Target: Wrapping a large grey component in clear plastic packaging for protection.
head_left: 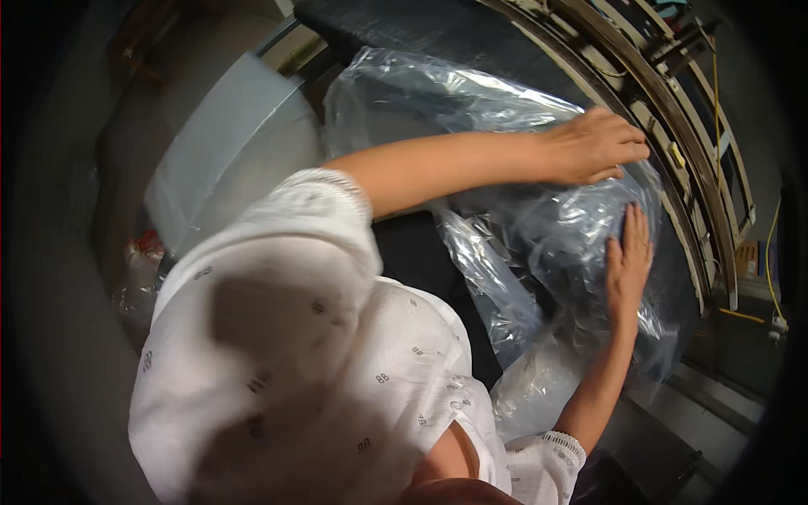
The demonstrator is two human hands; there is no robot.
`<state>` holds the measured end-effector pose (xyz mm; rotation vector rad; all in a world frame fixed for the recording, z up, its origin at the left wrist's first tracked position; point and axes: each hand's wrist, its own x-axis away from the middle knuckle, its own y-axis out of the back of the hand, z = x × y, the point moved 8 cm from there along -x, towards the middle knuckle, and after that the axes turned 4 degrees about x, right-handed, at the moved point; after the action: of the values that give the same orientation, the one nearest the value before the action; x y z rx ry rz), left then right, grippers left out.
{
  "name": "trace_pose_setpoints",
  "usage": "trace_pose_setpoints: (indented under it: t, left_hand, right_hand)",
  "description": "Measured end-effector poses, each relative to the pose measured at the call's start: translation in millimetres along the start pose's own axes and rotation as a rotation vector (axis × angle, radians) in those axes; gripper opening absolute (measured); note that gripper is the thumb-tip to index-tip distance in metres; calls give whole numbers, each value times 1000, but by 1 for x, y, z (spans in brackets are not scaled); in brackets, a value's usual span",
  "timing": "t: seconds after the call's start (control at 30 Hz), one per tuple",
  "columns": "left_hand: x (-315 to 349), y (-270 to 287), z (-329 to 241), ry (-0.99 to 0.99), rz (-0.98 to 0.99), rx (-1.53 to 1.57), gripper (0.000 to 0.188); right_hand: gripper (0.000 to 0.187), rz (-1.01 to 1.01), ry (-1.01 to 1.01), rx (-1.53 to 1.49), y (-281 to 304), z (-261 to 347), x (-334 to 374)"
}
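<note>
A large sheet of clear, crinkled plastic film (560, 215) is spread over a dark surface in front of me, bunched into shiny folds. My left arm reaches across it to the right. My left hand (593, 147) is at the film's far right edge, its fingers bent down and closed on the plastic. Closer to me, my right hand (631, 257) lies flat on the film with its fingers stretched out. Whether the film is a single sheet or a bag, I cannot tell. A narrow folded strip of the film (488, 282) hangs toward my body.
Along the far right runs a long wooden and metal frame (673, 109) with slats. A stack or roll of translucent plastic (227, 143) stands at the left. The dark table surface (404, 25) shows at the back. A yellow cord (770, 261) hangs at the right.
</note>
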<state>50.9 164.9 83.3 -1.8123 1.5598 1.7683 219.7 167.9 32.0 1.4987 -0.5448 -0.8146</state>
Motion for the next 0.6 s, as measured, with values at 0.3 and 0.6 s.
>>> trace_pose_setpoints:
  t: [0.3,0.6]
  left_hand:
    - [288,229,-1,892,-306,-166,27]
    - [357,239,84,1186,-607,405,20]
  right_hand:
    - [49,14,-101,-8,-3,-35,-7]
    - [26,26,326,-347,18,198,-28]
